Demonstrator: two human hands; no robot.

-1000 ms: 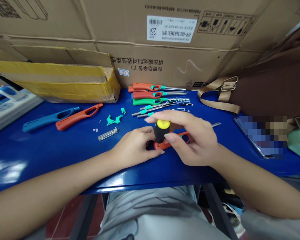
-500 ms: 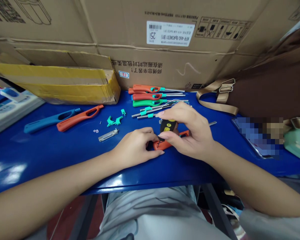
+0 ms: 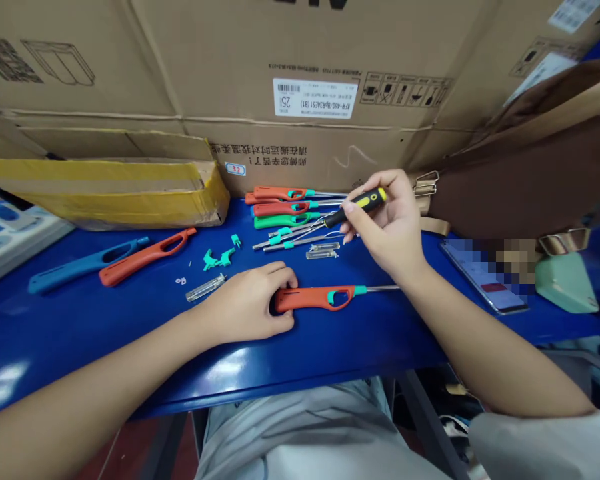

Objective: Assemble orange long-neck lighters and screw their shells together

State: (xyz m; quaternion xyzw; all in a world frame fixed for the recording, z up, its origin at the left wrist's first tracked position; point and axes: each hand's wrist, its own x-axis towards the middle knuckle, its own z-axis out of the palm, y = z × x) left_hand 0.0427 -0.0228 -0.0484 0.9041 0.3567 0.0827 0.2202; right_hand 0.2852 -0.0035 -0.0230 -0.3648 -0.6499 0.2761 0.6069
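Note:
An orange long-nosed gas lighter (image 3: 313,298) lies on the blue table, its metal tube pointing right. My left hand (image 3: 250,301) is closed around the handle's left end. Raised above the lighter, my right hand (image 3: 393,230) grips a black and yellow screwdriver (image 3: 363,203), its shaft slanting down to the left. Behind are orange lighters (image 3: 280,208), a green lighter (image 3: 275,221) and metal tubes with teal collars (image 3: 290,241). Clear plastic tanks (image 3: 323,251) lie nearby. Left of my left hand are teal triggers (image 3: 225,258), a blue handle shell (image 3: 90,263) and an orange handle shell (image 3: 147,257).
A large carton (image 3: 180,67) stands along the back, with a yellow-taped box (image 3: 130,193) before it. A power strip (image 3: 20,243) sits at the left. On the right are a brown bag (image 3: 520,180), a phone (image 3: 480,273) and a mint-green case (image 3: 565,283).
My right hand has lifted the screwdriver up and away from the orange handle. The lighter, with its tube, now shows more fully. My left hand still holds its end; the view has shifted slightly.

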